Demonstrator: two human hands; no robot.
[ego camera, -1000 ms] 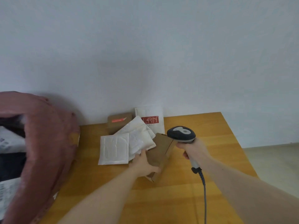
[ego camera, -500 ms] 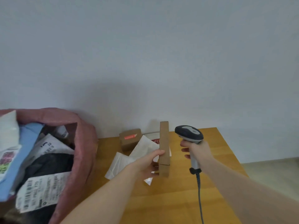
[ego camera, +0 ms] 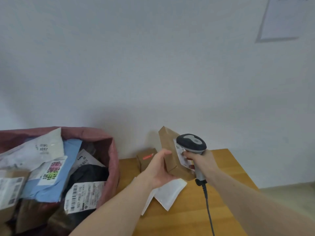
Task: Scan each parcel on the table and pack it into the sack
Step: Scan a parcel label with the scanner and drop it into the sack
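My left hand (ego camera: pixel 157 169) grips a flat brown cardboard parcel (ego camera: pixel 169 149) and holds it upright above the wooden table (ego camera: pixel 221 167). Its white label faces right. My right hand (ego camera: pixel 202 159) grips a grey and black barcode scanner (ego camera: pixel 191 142), whose head sits right beside the label. The scanner's cable hangs down toward me. The reddish sack (ego camera: pixel 109 147) stands open at the left, filled with several parcels.
A small brown box with a red strip (ego camera: pixel 146 157) sits at the back of the table by the wall. White padded envelopes (ego camera: pixel 167 193) lie under my left hand. The table's right edge drops to the floor at the right.
My left hand has raised the brown parcel from the table and turned its label toward the scanner. The view has swung left, showing the sack's inside.
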